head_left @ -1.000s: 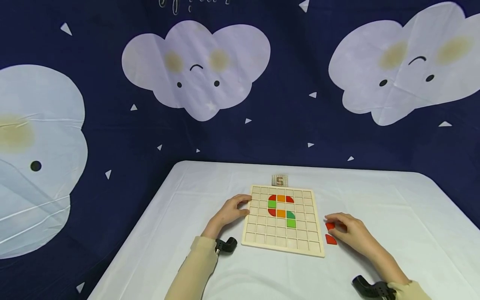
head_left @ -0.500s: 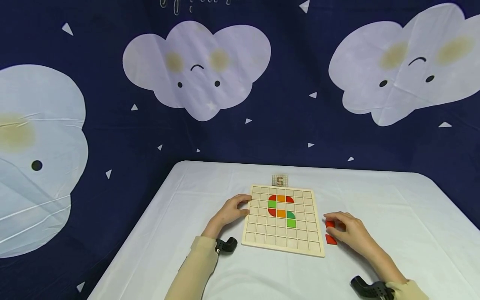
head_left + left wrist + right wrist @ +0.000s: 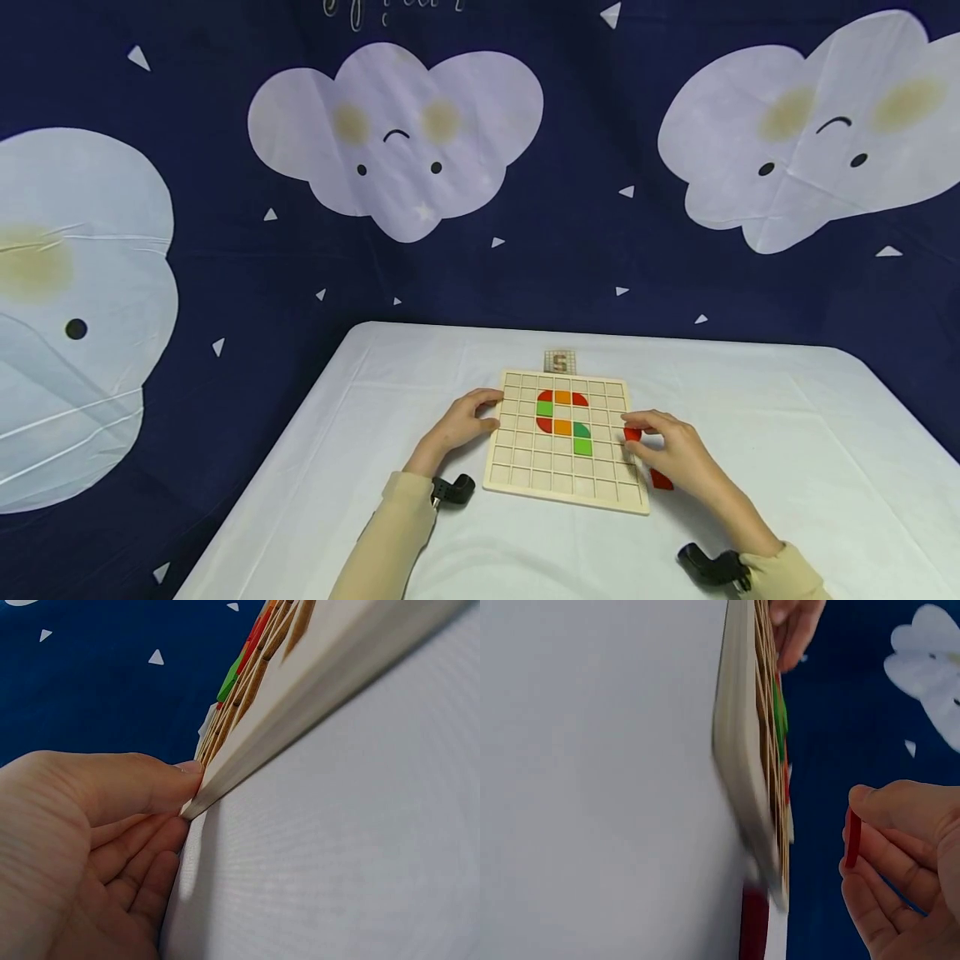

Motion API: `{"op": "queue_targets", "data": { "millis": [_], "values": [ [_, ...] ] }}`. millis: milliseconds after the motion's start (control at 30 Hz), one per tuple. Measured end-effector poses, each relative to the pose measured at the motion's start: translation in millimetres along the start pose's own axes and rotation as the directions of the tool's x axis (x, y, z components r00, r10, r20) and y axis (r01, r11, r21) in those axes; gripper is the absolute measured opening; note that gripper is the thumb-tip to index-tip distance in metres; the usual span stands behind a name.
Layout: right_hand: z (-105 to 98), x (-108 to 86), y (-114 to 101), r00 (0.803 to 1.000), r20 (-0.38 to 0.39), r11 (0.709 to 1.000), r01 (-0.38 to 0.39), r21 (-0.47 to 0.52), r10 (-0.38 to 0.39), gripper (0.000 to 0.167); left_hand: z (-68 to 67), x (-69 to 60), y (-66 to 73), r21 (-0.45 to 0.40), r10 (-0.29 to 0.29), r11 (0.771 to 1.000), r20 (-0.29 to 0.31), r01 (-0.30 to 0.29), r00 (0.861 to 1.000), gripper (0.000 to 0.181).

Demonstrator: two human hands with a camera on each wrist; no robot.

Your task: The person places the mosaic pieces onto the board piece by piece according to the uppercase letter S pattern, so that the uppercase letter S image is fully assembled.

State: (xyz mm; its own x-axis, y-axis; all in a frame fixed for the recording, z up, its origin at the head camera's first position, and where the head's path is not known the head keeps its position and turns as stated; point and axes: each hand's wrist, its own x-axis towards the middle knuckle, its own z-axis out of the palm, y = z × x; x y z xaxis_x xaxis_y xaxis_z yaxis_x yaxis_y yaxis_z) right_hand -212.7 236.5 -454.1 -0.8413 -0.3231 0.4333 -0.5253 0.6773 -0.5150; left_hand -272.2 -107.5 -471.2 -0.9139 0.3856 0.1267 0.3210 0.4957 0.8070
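A light wooden grid board (image 3: pixel 525 479) lies on the white table, with red, orange and green tiles set in several of its squares. Thumb and fingertips of my left hand (image 3: pixel 457 423) rest against the board's left edge. Over the board's right edge, my right hand (image 3: pixel 678 454) pinches a red tile (image 3: pixel 632 434) between thumb and fingers. In the right wrist view this red tile (image 3: pixel 853 838) is seen edge-on, apart from the board. A second red tile (image 3: pixel 662 479) lies on the table just right of the board, partly covered by the right hand.
Behind the board lies a small card (image 3: pixel 559 361) with a gridded S pattern. The white-covered table (image 3: pixel 780 392) extends around the board. A dark blue backdrop (image 3: pixel 585 267) with clouds hangs at its far edge. Each wrist wears a black camera mount (image 3: pixel 453 490).
My right hand has lifted a red tile off the table and carried it left to the board's right edge. The left hand has stayed in place.
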Motion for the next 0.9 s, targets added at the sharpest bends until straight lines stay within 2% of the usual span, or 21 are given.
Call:
{"op": "queue_targets", "data": {
  "millis": [367, 533, 667, 767, 900],
  "values": [
    [29.7, 8.2, -35.9, 0.998, 0.039, 0.996, 0.042, 0.079, -0.045, 0.038, 1.1, 1.5, -2.6, 0.012, -0.006, 1.0, -0.004, 0.006, 1.0, 0.047],
    [42.7, 5.5, -39.6, 0.998, 0.017, 0.996, 0.052, 0.071, -0.053, 0.037, 1.4, 1.8, -2.6, 0.012, -0.014, 1.0, -0.003, 0.014, 1.0, 0.048],
    [51.5, 0.8, -38.9, 0.999, 0.024, 0.993, 0.043, 0.114, -0.046, 0.037, 1.0, 1.5, -2.3, 0.009, -0.01, 1.0, -0.003, 0.01, 1.0, 0.047],
    [56.8, -2.1, -38.2, 0.997, 0.028, 0.993, 0.062, 0.103, -0.065, 0.037, 0.6, 1.4, -2.4, 0.01, 0.001, 1.0, -0.001, -0.001, 1.0, 0.047],
    [61.4, -3.2, -38.1, 0.996, 0.023, 0.996, 0.09, 0.015, -0.09, 0.036, 0.4, 1.2, -2.5, 0.017, 0.005, 1.0, 0.0, -0.005, 1.0, 0.047]
  ]
}}
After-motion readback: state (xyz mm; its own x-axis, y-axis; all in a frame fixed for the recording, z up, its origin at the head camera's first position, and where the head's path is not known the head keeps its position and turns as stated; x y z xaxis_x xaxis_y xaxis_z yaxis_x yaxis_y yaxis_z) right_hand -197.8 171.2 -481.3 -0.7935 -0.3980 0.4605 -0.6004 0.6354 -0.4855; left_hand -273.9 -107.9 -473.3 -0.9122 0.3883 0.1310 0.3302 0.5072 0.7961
